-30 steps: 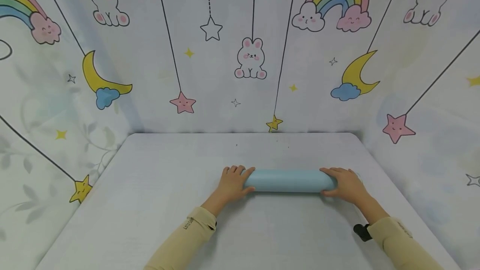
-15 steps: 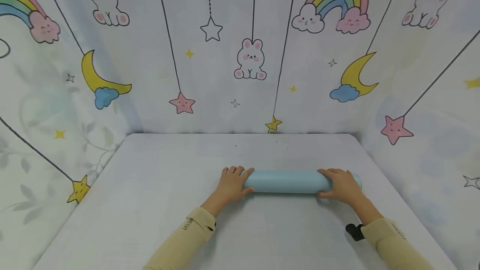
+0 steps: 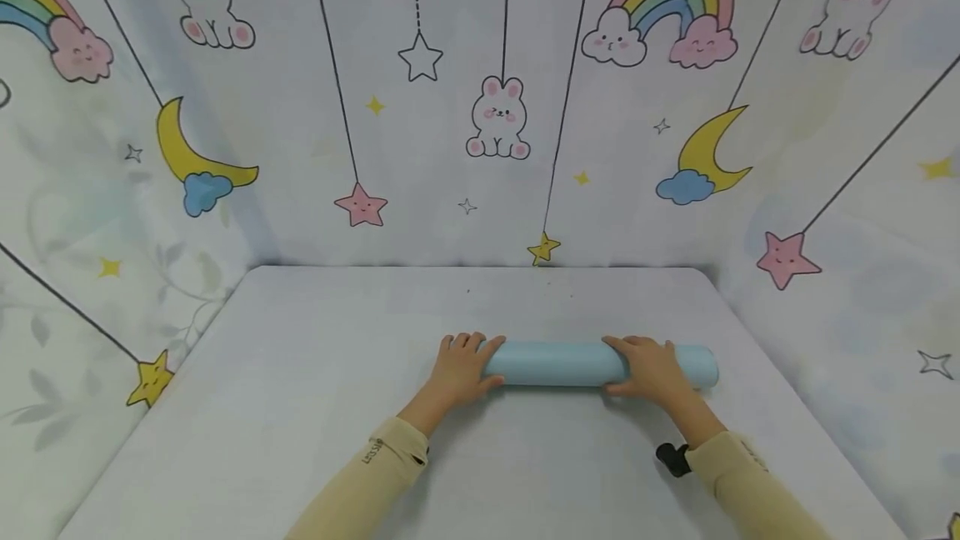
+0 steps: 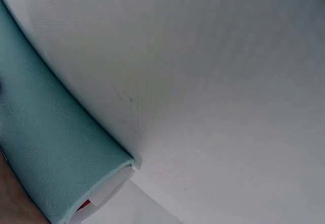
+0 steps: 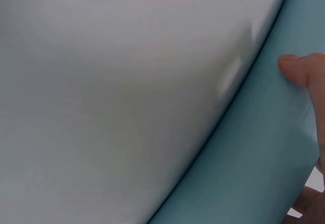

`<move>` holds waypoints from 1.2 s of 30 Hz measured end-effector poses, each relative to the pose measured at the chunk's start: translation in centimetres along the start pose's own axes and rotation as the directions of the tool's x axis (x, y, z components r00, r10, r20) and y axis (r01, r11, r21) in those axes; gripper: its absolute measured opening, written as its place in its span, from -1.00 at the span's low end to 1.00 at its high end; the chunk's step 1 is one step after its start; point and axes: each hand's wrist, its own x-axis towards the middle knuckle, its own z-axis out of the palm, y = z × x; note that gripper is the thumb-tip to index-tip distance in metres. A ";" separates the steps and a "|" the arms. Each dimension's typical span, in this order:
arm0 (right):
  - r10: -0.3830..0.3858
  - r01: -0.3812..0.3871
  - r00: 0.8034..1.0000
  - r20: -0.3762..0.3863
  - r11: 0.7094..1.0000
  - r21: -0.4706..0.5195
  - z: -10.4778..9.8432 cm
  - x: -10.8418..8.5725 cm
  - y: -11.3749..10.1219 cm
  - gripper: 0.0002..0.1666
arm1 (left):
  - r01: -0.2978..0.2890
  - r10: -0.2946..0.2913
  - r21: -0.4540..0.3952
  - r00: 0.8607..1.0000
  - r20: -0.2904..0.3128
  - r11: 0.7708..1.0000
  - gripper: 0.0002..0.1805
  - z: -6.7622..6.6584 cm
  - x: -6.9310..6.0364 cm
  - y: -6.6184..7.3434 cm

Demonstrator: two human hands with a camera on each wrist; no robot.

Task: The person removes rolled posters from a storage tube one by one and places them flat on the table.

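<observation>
A light blue roll (image 3: 555, 363) lies crosswise on the white tabletop. Its surface looks grained like leather in the left wrist view, where the roll (image 4: 61, 132) ends in an opening with a white inside and a small red patch. My left hand (image 3: 461, 372) grips it near the left end, thumb on the near side and fingers over the far side. Right of the middle, my right hand (image 3: 648, 369) holds it the same way, and the right end sticks out beyond. In the right wrist view a thumb (image 5: 299, 70) lies against the roll.
The white tabletop (image 3: 300, 407) stretches around the roll, its far edge meeting a printed backdrop (image 3: 420, 148) with rabbits, stars and moons. Side panels of the same cloth flank it. A small black object (image 3: 672, 460) sits at the right cuff.
My right hand has slid left along the roll, which now shows its right end past the hand. The left hand has stayed nearly in place, still holding the roll.
</observation>
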 end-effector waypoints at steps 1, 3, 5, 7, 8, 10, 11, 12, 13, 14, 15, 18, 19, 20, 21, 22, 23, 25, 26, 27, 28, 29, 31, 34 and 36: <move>-0.013 0.013 1.000 0.009 1.000 0.000 0.1 0.4 -0.6 -0.07 | -0.002 0.002 0.000 1.000 -0.003 1.000 -0.29 0.0 0.0 0.0; -0.037 0.037 0.999 0.023 0.999 0.002 0.5 1.2 -1.8 -0.06 | -0.003 0.003 -0.002 1.000 -0.005 1.000 -0.29 0.0 0.0 0.0; -0.060 0.060 0.997 0.043 0.998 0.002 0.8 2.0 -3.0 -0.06 | -0.001 0.001 0.000 1.000 -0.002 1.000 -0.29 0.0 0.0 0.0; -0.079 0.078 0.995 0.060 0.997 0.010 1.1 2.7 -4.2 -0.06 | 0.001 -0.001 0.004 1.000 0.000 1.000 -0.29 0.0 0.0 0.0; -0.086 0.085 0.994 0.066 0.996 0.016 1.3 3.0 -4.7 -0.06 | 0.001 -0.001 0.008 1.000 0.003 1.000 -0.29 0.0 0.0 0.1; -0.096 0.094 0.992 0.083 0.995 0.035 1.5 3.5 -5.8 -0.06 | 0.000 0.000 0.016 1.000 0.000 1.000 -0.29 0.0 0.0 0.2; -0.101 0.098 0.991 0.087 0.994 0.041 1.6 3.8 -6.2 -0.06 | -0.001 0.001 0.015 1.000 0.000 1.000 -0.29 0.0 0.0 0.2; -0.105 0.101 0.990 0.091 0.994 0.048 1.7 4.0 -6.7 -0.06 | -0.001 0.001 0.019 1.000 0.000 1.000 -0.29 0.0 0.0 0.3; -0.104 0.100 0.990 0.096 0.994 0.052 1.7 4.1 -7.0 -0.06 | -0.002 0.002 0.022 1.000 -0.001 1.000 -0.29 0.1 0.0 0.3; -0.104 0.099 0.990 0.098 0.994 0.056 1.8 4.2 -7.3 -0.05 | -0.001 0.001 0.025 1.000 0.001 1.000 -0.29 0.1 0.0 0.3; -0.102 0.097 0.990 0.098 0.994 0.056 1.8 4.3 -7.5 -0.05 | -0.001 0.001 0.024 1.000 0.000 1.000 -0.29 0.1 0.0 0.3; -0.102 0.099 0.991 0.085 0.994 0.040 1.9 4.4 -7.8 -0.05 | 0.005 -0.005 0.023 1.000 0.001 1.000 -0.29 0.1 0.0 0.3; -0.103 0.100 0.992 0.079 0.994 0.040 1.9 4.4 -7.9 -0.05 | 0.007 -0.007 0.023 1.000 0.002 1.000 -0.29 0.0 0.0 0.3; -0.107 0.104 0.992 0.072 0.994 0.041 1.9 4.3 -7.9 -0.05 | 0.010 -0.010 0.021 1.000 0.003 1.000 -0.28 0.0 0.0 0.3; -0.114 0.111 0.991 0.065 0.993 0.043 1.9 4.4 -7.9 -0.06 | 0.013 -0.013 0.020 1.000 0.004 1.000 -0.28 -0.1 0.0 0.2; -0.119 0.117 0.991 0.060 0.992 0.042 1.9 4.3 -7.8 -0.06 | 0.013 -0.013 0.021 1.000 0.006 1.000 -0.28 -0.1 0.0 0.2; -0.124 0.122 0.991 0.055 0.992 0.042 1.9 4.2 -7.8 -0.06 | 0.013 -0.013 0.022 1.000 0.008 1.000 -0.28 -0.1 0.0 0.2; -0.129 0.127 0.990 0.053 0.991 0.039 2.0 4.2 -7.7 -0.06 | 0.010 -0.010 0.022 1.000 0.008 1.000 -0.29 -0.1 0.0 0.2; -0.133 0.131 0.990 0.052 0.991 0.036 2.0 4.2 -7.7 -0.06 | 0.009 -0.009 0.020 1.000 0.010 1.000 -0.29 -0.2 0.0 0.2; -0.132 0.131 0.989 0.059 0.991 0.027 2.1 4.2 -7.6 -0.06 | 0.007 -0.008 0.021 1.000 0.011 1.000 -0.29 -0.2 0.0 0.2; -0.131 0.130 0.989 0.064 0.991 0.022 2.1 4.3 -7.6 -0.06 | 0.006 -0.007 0.021 1.000 0.015 1.000 -0.29 -0.2 0.0 0.1; -0.130 0.129 0.989 0.068 0.991 0.021 2.2 4.3 -7.6 -0.06 | 0.006 -0.006 0.018 1.000 0.020 1.000 -0.29 -0.2 0.0 0.1; -0.124 0.123 0.989 0.082 0.992 0.019 2.3 4.4 -7.6 -0.06 | 0.004 -0.004 0.011 0.999 0.034 1.000 -0.29 -0.4 0.1 -0.1; -0.114 0.113 0.989 0.089 0.993 0.023 2.4 4.5 -7.5 -0.05 | 0.001 -0.001 -0.003 0.998 0.063 1.000 -0.28 -0.6 0.2 -0.2; -0.108 0.106 0.990 0.091 0.994 0.024 2.4 4.6 -7.5 -0.04 | -0.003 0.004 -0.019 0.997 0.076 1.000 -0.27 -0.8 0.3 -0.2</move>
